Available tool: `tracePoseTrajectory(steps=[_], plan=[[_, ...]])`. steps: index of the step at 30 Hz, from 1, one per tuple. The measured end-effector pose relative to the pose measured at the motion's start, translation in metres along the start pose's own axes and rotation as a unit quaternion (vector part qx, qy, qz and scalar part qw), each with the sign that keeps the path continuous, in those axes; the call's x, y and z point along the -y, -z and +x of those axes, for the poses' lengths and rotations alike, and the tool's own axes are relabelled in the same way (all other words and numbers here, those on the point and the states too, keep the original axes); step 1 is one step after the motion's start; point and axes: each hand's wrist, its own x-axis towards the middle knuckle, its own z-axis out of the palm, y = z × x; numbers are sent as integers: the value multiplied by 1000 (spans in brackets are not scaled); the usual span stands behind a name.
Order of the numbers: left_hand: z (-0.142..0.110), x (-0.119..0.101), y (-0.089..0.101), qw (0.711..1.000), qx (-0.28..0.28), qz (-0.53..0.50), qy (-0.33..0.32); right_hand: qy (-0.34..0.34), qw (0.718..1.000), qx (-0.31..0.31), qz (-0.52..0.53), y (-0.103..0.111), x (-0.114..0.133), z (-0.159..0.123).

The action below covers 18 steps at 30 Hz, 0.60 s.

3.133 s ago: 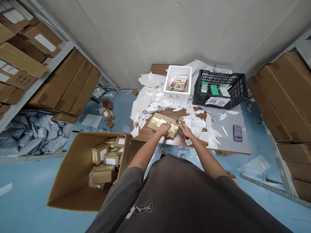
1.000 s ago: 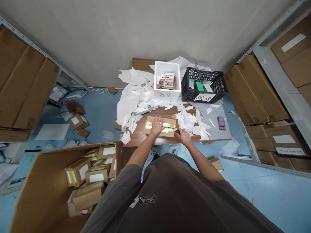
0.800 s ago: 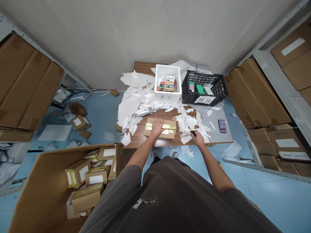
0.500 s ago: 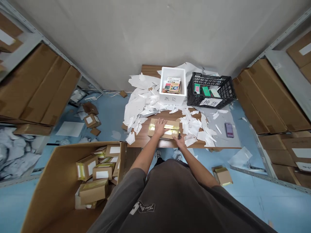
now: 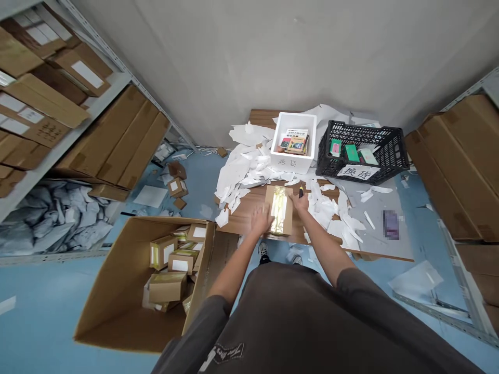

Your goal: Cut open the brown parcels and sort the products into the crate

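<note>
Box [image 5: 287, 214] has turned longways on surface [image 5: 244, 212] | left hand [image 5: 261, 219] spread at its left side | right hand [image 5: 300, 200] holds knife [image 5: 301, 191] | step: likely lining up tape [image 5: 278, 208] | next: needs steady box, careful cut

you are facing a brown box [image 5: 279, 212] lying lengthwise near-to-far on the table [image 5: 242, 212], shiny yellowish tape [image 5: 279, 201] running down its middle; your black-and-yellow cutter [image 5: 301, 192] is pointing far, just right of it.

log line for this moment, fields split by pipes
left hand: at taped carton, left side | right hand: holds box cutter, carton's right edge | carton: on wood-grain table
</note>
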Motion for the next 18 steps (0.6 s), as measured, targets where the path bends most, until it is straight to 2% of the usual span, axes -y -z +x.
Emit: tracePoseTrajectory(steps=[2, 4, 6, 8, 10, 13, 16, 18], plan=[[7, 18, 15, 996, -16, 14, -85, -46, 997, -44, 41, -7, -21, -21], [19, 30, 27, 979, 11, 44, -198, -64, 993, -49, 87, -20, -43, -44], [32, 32, 32, 958, 46, 61, -277, -50, 992, -34, 107, -35, -60, -63], [44, 25, 33, 944, 67, 61, -317, -49, 993, -27, 107, -46, -70, -73], [54, 14, 32, 936, 69, 60, -340, -66, 992, -35, 103, -47, -72, -73], [60, 0, 29, 929, 70, 72, -357, -100, 990, -47, 87, -33, -62, -55], [53, -11, 24, 939, 67, 74, -329, -100, 992, -46, 60, -12, -40, -26], [44, -19, 18, 955, 58, 64, -285, -88, 995, -43, 35, -1, -23, -8]])
